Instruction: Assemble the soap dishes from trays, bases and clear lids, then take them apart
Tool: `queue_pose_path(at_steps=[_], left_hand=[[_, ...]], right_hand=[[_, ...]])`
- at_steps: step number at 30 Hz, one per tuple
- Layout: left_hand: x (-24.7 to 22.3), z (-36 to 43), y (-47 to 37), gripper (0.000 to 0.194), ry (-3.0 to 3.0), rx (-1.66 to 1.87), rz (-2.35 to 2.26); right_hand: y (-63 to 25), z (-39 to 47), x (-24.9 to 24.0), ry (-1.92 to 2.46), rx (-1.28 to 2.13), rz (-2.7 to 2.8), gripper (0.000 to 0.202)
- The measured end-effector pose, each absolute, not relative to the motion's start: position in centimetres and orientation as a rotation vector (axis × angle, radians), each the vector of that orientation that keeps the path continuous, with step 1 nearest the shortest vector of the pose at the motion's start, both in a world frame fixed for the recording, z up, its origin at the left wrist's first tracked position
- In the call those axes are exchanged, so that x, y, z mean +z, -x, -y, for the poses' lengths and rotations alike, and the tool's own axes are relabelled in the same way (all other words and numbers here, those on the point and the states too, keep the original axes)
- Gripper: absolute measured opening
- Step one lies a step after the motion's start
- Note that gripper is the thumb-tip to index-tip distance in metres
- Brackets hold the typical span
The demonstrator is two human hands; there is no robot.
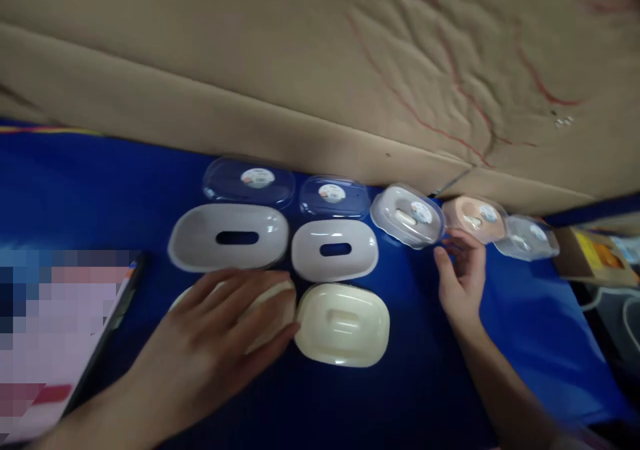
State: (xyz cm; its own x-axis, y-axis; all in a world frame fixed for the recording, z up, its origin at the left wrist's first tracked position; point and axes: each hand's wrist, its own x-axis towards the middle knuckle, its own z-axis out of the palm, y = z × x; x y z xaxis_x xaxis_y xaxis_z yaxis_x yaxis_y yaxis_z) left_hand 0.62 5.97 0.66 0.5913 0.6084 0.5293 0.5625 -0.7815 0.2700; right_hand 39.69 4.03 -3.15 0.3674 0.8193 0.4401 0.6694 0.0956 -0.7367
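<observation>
My left hand (215, 337) lies over a cream oval dish (273, 310) at the lower middle, its fingers wrapped across the top and hiding much of it. Just right of it rests a second cream piece (343, 325) with a raised centre. Behind them are a large grey-white oval dish (187, 240) and a smaller one (335, 267), each with a slot. My right hand (463, 263) is at the front edge of a peach dish in clear packaging (463, 215), thumb and fingers apart and holding nothing; whether the fingertips touch the packaging is unclear.
Clear labelled covers (225, 183) (320, 207) stand along the back by a brown paper-covered wall (300, 130). A packed grey-white dish (393, 220) and another clear pack (530, 240) flank the peach one. At far right is a cardboard box (580, 253); a dark-edged item (117, 317) lies left.
</observation>
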Motion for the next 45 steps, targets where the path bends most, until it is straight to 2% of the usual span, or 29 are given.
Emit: queue_pose_path(at_steps=[4, 7, 9, 14, 19, 24, 30, 36, 41, 45], left_hand=[[1.5, -6.7, 0.1, 0.004, -2.686, 1.13, -1.223], [2.2, -6.5, 0.3, 0.016, -2.648, 1.096, -1.208], [2.7, -6.0, 0.1, 0.017, -2.628, 1.03, -1.161], [3.3, -4.8, 0.1, 0.015, -2.585, 1.028, -1.047], [3.7, -4.5, 0.5, 0.007, -2.572, 1.077, -0.93], [3.6, -3.2, 0.1, 0.009, -2.628, 1.09, -0.745], [1.8, -2.1, -1.6, 0.01, -2.763, 0.982, -0.477], [0.9, -2.3, -2.2, 0.013, -2.752, 0.878, -0.436], [0.3, -2.2, -2.0, 0.016, -2.784, 0.769, -0.377], [-0.1, -2.0, -1.9, 0.012, -2.799, 0.738, -0.34]], right_hand=[[-41.5, -5.2, -3.1, 1.596, 0.289, 1.216, 0.039], [-42.4, -5.9, -3.3, 1.555, 0.332, 1.175, 0.03], [-42.8, -6.0, -3.5, 1.558, 0.333, 1.18, 0.032], [-43.4, -5.4, -4.1, 1.669, 0.337, 1.308, 0.053], [-43.7, -6.1, -5.2, 1.639, 0.275, 1.538, 0.089], [-43.1, -8.2, -5.4, 1.645, 0.18, 1.727, 0.102], [-42.4, -9.0, -5.6, 1.609, 0.26, 1.8, 0.093], [-40.0, -8.8, -5.6, 1.568, 0.234, 1.795, 0.096], [-39.2, -9.1, -6.1, 1.539, 0.249, 1.758, 0.084], [-39.6, -8.5, -6.2, 1.574, 0.223, 1.761, 0.087]])
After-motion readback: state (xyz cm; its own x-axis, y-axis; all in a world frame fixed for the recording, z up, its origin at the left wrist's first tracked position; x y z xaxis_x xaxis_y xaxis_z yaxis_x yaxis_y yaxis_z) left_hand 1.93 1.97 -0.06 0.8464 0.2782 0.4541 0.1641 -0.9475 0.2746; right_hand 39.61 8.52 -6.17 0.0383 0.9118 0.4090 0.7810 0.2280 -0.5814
